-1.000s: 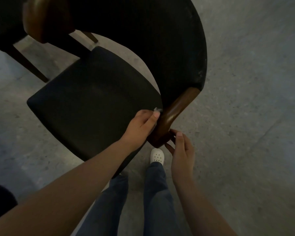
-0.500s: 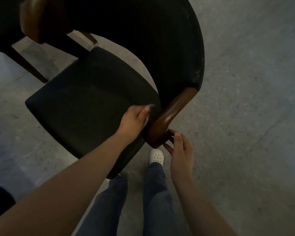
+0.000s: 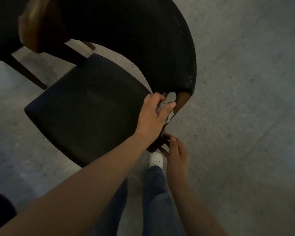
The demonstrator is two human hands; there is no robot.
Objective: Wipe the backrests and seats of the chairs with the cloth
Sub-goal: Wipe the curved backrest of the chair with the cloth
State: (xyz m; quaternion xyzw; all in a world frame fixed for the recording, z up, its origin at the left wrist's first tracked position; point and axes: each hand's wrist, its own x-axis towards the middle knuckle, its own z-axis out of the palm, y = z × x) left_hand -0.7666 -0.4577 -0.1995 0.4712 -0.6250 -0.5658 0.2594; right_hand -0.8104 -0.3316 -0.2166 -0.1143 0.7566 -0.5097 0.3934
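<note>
A chair with a black padded seat (image 3: 90, 106) and a curved black backrest (image 3: 143, 41) stands below me. Its backrest ends in a brown wooden arm tip (image 3: 181, 101). My left hand (image 3: 153, 114) grips a crumpled grey cloth (image 3: 168, 102) and presses it against the wooden arm, just below the black padding. My right hand (image 3: 176, 154) holds the lower end of that wooden arm with thumb and fingers, steadying it.
A second dark chair (image 3: 5, 31) with a wooden leg stands at the upper left. The chair's other wooden arm end (image 3: 34, 26) is at the top left. Grey concrete floor (image 3: 245, 116) spreads to the right. My legs and a white clog (image 3: 156, 159) are below.
My left hand slid with the cloth up along the wooden arm toward the black padding, and more of the cloth now shows. My right hand has stayed on the arm's lower end.
</note>
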